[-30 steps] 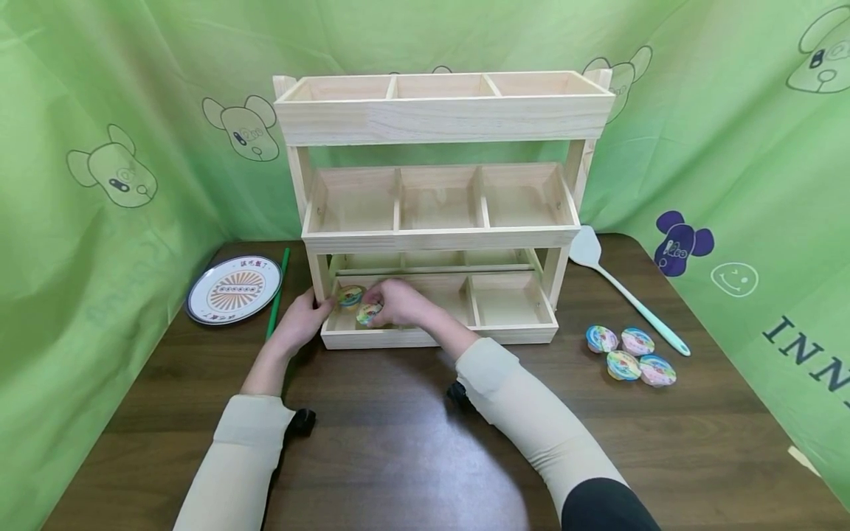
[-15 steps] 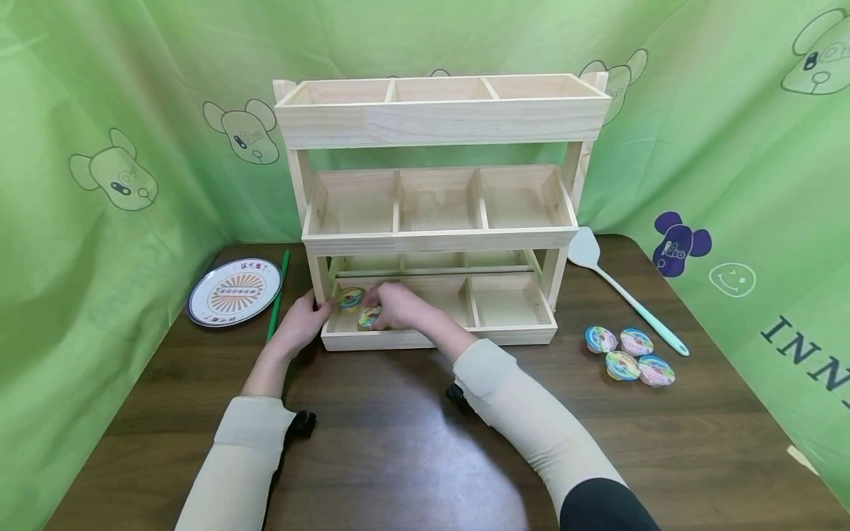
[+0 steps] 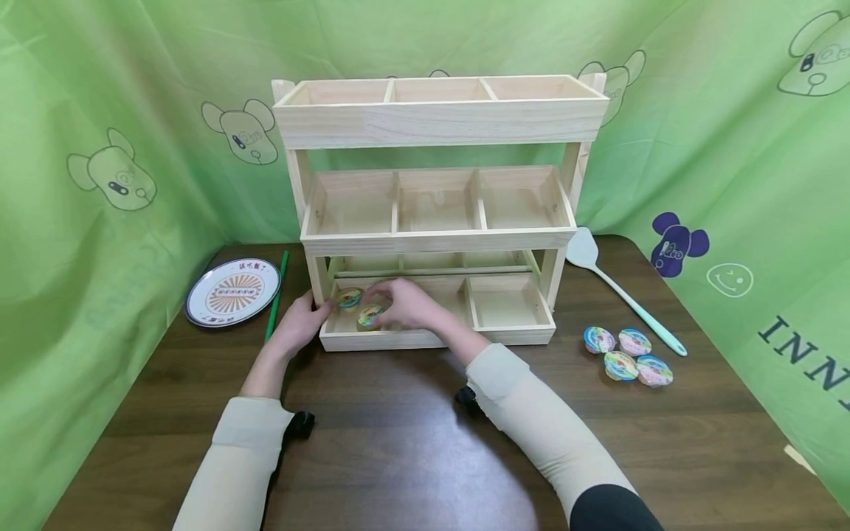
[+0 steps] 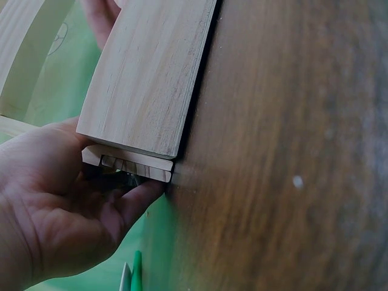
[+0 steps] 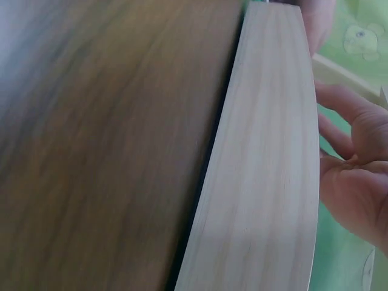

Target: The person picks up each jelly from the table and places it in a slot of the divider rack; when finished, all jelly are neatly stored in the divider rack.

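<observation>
In the head view, my left hand [image 3: 302,323] holds the lower left corner of a pale three-tier wooden rack [image 3: 434,240]. The left wrist view shows the thumb and fingers around the end of its bottom tray [image 4: 142,91]. Two jelly cups with printed lids lie in that tray's left compartment: a rear jelly cup [image 3: 348,298] and a front jelly cup [image 3: 369,316]. My right hand [image 3: 408,304] hovers over the front cup with thumb and forefinger spread beside it. The tray's front board hides the fingertips in the right wrist view.
Several jelly cups [image 3: 620,365] sit in a cluster on the table's right side. Behind them lies a pale spatula [image 3: 627,291]. At left are a round plate [image 3: 233,292] and a green stick [image 3: 277,295]. A green curtain [image 3: 133,243] surrounds the table.
My right hand and forearm have shifted slightly right, its fingers loosening from the front jelly cup, which stays in the left compartment. The left hand keeps its hold on the rack.
</observation>
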`<state>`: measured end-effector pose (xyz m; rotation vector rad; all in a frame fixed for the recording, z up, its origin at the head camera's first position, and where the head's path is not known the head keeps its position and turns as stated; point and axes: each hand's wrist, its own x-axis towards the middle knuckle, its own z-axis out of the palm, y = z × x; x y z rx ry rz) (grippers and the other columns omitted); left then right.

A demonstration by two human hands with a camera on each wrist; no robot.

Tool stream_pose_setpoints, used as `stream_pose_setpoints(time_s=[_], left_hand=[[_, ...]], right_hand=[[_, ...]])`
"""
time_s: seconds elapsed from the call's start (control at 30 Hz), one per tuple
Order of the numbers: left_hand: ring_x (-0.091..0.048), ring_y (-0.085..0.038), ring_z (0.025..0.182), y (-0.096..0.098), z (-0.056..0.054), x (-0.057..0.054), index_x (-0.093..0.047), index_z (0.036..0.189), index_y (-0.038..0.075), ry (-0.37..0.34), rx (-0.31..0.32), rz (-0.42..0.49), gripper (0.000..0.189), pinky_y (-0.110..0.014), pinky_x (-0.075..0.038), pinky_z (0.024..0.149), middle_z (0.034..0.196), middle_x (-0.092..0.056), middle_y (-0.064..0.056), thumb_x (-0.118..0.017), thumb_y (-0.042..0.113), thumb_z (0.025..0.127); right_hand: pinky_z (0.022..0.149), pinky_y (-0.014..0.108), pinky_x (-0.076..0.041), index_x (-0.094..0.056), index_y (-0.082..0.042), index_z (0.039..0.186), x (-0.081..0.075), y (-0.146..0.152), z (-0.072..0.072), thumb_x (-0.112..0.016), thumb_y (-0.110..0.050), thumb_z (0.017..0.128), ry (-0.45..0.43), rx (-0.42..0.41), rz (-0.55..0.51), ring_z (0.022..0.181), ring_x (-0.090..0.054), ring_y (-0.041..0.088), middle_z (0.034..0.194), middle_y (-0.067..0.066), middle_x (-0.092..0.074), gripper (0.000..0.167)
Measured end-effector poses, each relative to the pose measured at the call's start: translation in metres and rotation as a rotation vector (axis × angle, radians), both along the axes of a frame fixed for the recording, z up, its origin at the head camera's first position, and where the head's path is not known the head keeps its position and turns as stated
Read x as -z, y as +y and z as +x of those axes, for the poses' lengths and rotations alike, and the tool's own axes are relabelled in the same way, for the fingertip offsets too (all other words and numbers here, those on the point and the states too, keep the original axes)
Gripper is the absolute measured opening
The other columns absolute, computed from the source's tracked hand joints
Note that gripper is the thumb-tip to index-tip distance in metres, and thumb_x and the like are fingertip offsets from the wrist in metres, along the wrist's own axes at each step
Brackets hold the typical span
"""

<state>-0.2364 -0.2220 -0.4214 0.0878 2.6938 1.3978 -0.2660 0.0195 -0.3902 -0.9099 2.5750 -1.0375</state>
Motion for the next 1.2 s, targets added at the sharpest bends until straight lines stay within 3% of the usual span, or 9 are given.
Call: stream_pose_setpoints(time_s=[0.23, 0.43, 0.77, 1.2], left_hand=[[-0.047, -0.041, 0.133, -0.001, 0.001, -0.001, -0.033, 0.151, -0.010, 0.002, 0.007, -0.006, 0.060, -0.054, -0.038, 0.109, 0.144, -0.048, -0.033, -0.047, 0.028, 0.107], [-0.046, -0.041, 0.134, -0.004, 0.001, 0.001, -0.031, 0.152, -0.010, 0.004, 0.008, -0.001, 0.062, -0.054, -0.037, 0.110, 0.145, -0.047, -0.033, -0.047, 0.030, 0.107], [-0.045, -0.042, 0.134, -0.004, 0.000, 0.002, -0.030, 0.152, -0.010, -0.002, 0.007, -0.008, 0.063, -0.054, -0.036, 0.110, 0.146, -0.046, -0.033, -0.047, 0.030, 0.107], [-0.043, -0.042, 0.136, -0.002, 0.000, -0.002, -0.029, 0.153, -0.010, -0.012, 0.013, -0.025, 0.064, -0.054, -0.036, 0.111, 0.147, -0.044, -0.033, -0.046, 0.031, 0.107]], right_hand=[[0.103, 0.036, -0.047, -0.064, 0.000, 0.131, -0.005, 0.036, 0.003, -0.079, -0.005, 0.086, -0.124, 0.066, -0.232, 0.122, -0.061, 0.030, 0.133, 0.016, -0.064, 0.048], [0.098, 0.034, -0.051, -0.064, 0.003, 0.128, -0.007, 0.066, 0.008, -0.079, -0.003, 0.085, -0.138, 0.056, -0.297, 0.116, -0.064, 0.027, 0.128, 0.018, -0.066, 0.046], [0.094, 0.033, -0.053, -0.059, 0.011, 0.129, -0.017, 0.113, 0.030, -0.074, 0.006, 0.087, -0.230, 0.070, -0.472, 0.117, -0.063, 0.035, 0.127, 0.028, -0.063, 0.045], [0.091, 0.029, -0.053, -0.066, 0.004, 0.125, -0.023, 0.176, 0.059, -0.076, 0.000, 0.088, -0.148, 0.153, -0.484, 0.116, -0.064, 0.027, 0.122, 0.021, -0.068, 0.038]])
